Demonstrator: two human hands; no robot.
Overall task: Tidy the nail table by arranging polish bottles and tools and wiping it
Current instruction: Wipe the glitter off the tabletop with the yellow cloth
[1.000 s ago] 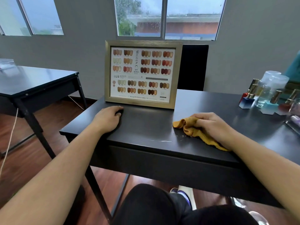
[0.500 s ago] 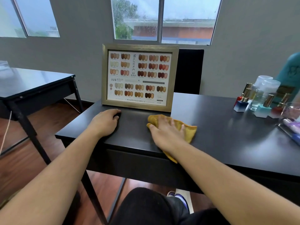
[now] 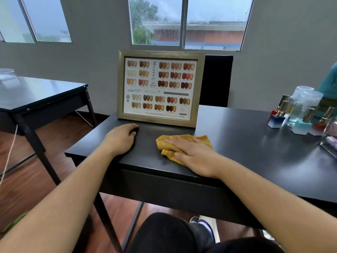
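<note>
My right hand [image 3: 193, 154] lies flat, fingers spread, pressing a yellow cloth [image 3: 204, 139] onto the black nail table [image 3: 246, 143], near its front edge. My left hand [image 3: 120, 138] rests palm down with curled fingers on the table's left part, just in front of the framed colour chart [image 3: 160, 88]; it holds nothing. Several polish bottles [image 3: 277, 117] with gold caps stand grouped at the table's far right beside clear plastic jars [image 3: 302, 103].
A second black table [image 3: 36, 95] stands to the left across a gap of wooden floor. A black chair back [image 3: 216, 81] rises behind the chart. Tools [image 3: 330, 143] lie at the right edge. My knees are under the table.
My right hand has slid the cloth leftwards from the table's middle front and now presses it flat with spread fingers. My left hand has stayed put.
</note>
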